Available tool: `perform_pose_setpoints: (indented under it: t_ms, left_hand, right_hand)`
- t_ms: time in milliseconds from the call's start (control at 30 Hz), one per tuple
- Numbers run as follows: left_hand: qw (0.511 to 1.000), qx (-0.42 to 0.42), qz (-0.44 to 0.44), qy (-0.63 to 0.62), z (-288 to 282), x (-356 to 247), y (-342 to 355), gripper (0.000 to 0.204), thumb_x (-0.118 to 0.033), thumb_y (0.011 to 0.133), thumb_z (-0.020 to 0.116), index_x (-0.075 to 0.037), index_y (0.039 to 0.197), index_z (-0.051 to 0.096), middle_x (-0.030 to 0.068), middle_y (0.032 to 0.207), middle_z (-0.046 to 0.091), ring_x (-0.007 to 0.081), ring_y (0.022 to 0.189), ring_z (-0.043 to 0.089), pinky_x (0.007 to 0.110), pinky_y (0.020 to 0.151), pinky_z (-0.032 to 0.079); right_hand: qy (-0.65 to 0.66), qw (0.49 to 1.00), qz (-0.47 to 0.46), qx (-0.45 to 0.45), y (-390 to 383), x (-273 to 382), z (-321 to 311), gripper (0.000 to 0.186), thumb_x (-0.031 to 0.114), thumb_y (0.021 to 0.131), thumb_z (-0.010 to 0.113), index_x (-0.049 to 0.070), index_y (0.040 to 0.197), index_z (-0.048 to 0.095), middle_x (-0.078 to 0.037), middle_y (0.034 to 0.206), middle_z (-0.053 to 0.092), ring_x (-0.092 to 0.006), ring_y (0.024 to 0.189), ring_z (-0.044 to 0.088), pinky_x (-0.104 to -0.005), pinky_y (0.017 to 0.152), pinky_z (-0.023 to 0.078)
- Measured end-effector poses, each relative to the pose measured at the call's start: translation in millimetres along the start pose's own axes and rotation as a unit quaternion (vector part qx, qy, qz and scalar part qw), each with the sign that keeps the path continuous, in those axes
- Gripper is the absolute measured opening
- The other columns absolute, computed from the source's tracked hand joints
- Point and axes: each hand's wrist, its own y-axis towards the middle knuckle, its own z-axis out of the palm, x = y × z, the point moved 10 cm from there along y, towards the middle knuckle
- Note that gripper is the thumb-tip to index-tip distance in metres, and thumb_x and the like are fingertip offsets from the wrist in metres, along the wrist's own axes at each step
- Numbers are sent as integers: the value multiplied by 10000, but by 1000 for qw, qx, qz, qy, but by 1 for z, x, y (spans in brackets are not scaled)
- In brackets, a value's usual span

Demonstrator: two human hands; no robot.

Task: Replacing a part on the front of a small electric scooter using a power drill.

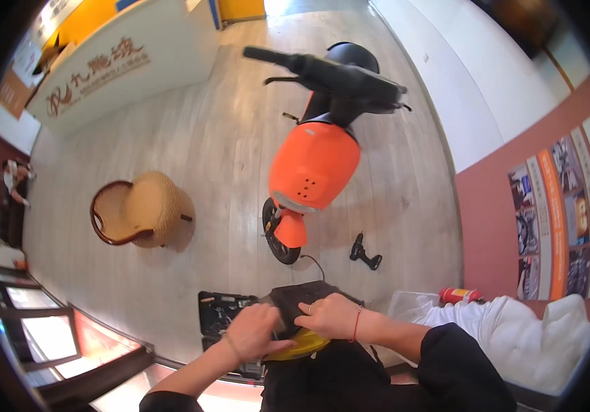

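hands (332,316) grasp dark object (300,293) (lettered counter (174,51) beyond).

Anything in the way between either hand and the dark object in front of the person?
Nothing visible: the left hand and right hand are both at the dark object. The open black case lies off to the left, not between them.
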Motion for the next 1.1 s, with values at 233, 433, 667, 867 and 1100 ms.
perform_pose_setpoints:
  t_ms: [233, 433, 667, 867, 1100]
  left_hand:
    - [988, 29, -144, -45, 50, -66, 55, 392, -390, 757, 587, -13, 847, 523, 171, 806, 587, 326, 772, 572, 406, 657, 457]
    - [990, -23, -97, -101, 33, -90, 68, 261, -323, 765, 585, -97, 897, 575, 113, 779, 603, 305, 733, 583, 393, 641, 471]
    - [981, -118, -137, -71, -15, -56, 72, 305, -318, 698, 641, -107, 912, 593, 88, 916, 603, 267, 859, 578, 353, 733, 477]
    - [976, -135, -64, -156, -41, 6, 79, 253, -261, 686, 603, -48, 809, 540, 164, 799, 559, 355, 776, 556, 420, 664, 450]
    - [983, -40, -41, -175, -105, 61, 61, 161, -123, 765, 610, -16, 849, 523, 62, 793, 537, 161, 682, 495, 296, 578, 426]
  right_hand:
    - [-15, 997, 18, -76, -71, -21, -59, 177, 204, 651, 587, 128, 810, 584, -98, 837, 628, -209, 616, 619, -314, 489, 480]
    - [-31, 992, 39, -114, -98, -24, -85, 157, 187, 661, 575, 119, 802, 577, -31, 655, 543, -194, 576, 595, -306, 456, 462]
    - [-47, 971, 71, -223, -62, -22, -140, 169, 144, 644, 549, 154, 798, 620, -45, 767, 636, -178, 574, 607, -302, 477, 477]
    - [31, 974, 115, -191, 2, -29, -163, 216, 127, 629, 607, 119, 844, 629, -68, 830, 634, -216, 722, 616, -334, 627, 488]
    - [334, 894, 232, -189, 61, -161, -143, 331, 215, 841, 537, 23, 1110, 527, -108, 1101, 540, -207, 983, 528, -344, 831, 425]
